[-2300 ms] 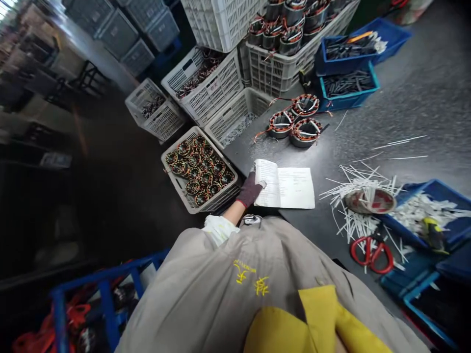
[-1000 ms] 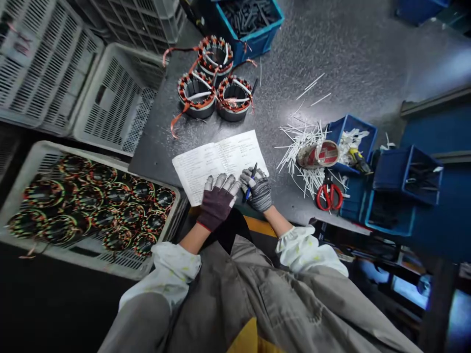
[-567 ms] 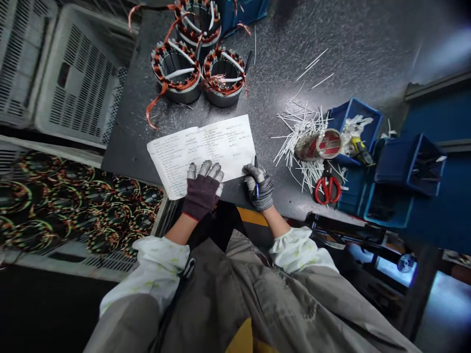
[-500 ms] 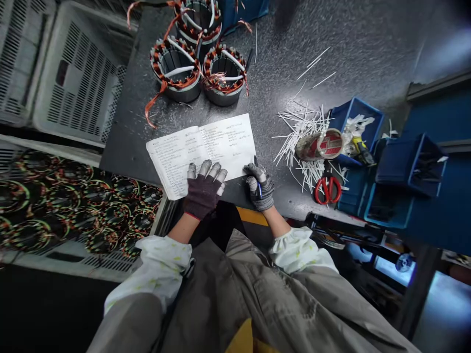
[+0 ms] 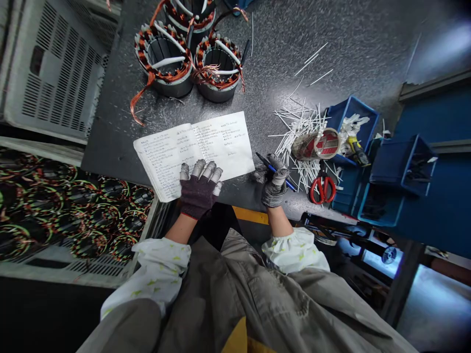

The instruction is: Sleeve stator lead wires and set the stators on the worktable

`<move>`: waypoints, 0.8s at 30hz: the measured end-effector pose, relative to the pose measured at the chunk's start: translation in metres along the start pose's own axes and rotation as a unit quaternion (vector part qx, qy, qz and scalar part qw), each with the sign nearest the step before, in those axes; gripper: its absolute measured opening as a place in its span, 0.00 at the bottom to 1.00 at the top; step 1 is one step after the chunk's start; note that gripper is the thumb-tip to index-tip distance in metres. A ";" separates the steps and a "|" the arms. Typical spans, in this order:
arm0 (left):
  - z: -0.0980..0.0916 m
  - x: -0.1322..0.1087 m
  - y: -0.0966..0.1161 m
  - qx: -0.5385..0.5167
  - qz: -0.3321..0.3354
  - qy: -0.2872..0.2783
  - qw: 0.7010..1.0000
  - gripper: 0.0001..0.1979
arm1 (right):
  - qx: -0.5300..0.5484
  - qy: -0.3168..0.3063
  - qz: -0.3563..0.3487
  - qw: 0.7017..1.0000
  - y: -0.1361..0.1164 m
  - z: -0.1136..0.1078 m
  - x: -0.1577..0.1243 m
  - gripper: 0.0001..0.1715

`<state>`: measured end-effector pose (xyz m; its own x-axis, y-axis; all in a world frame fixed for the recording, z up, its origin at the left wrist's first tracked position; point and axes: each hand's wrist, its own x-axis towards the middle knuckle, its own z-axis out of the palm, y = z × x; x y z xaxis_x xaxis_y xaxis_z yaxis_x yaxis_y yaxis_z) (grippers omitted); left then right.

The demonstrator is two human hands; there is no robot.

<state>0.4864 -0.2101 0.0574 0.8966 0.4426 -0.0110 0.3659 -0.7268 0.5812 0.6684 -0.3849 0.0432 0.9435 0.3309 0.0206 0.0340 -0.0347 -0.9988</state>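
Left hand (image 5: 198,189): gloved, flat, fingers spread, pressing the near edge of the notebook (image 5: 195,149); grips nothing.
Right hand (image 5: 274,181): gloved, closed around a pen (image 5: 275,171), just right of the page, off the paper.
Notebook: open on the table (image 5: 349,54), near its front edge, pages covered in writing, below two stators (image 5: 217,68).
Handling: likely light, limp paper that slides and curls easily; best pinned flat at the lower edge or near the spine.
Pen: thin, stiff, light; held mid-barrel.
Nearby: white strips (image 5: 300,132), tape roll (image 5: 316,144), scissors (image 5: 321,189), blue bins (image 5: 401,164).
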 end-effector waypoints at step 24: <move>-0.003 -0.002 0.001 -0.017 -0.019 -0.026 0.999 0.17 | -0.040 -0.135 0.029 0.990 -0.007 0.031 0.049 0.31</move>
<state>0.4847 -0.2100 0.0604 0.8945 0.4408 -0.0743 0.3912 -0.6913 0.6075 0.7044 -0.3389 0.0498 0.8228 0.5653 -0.0591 0.0195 -0.1320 -0.9911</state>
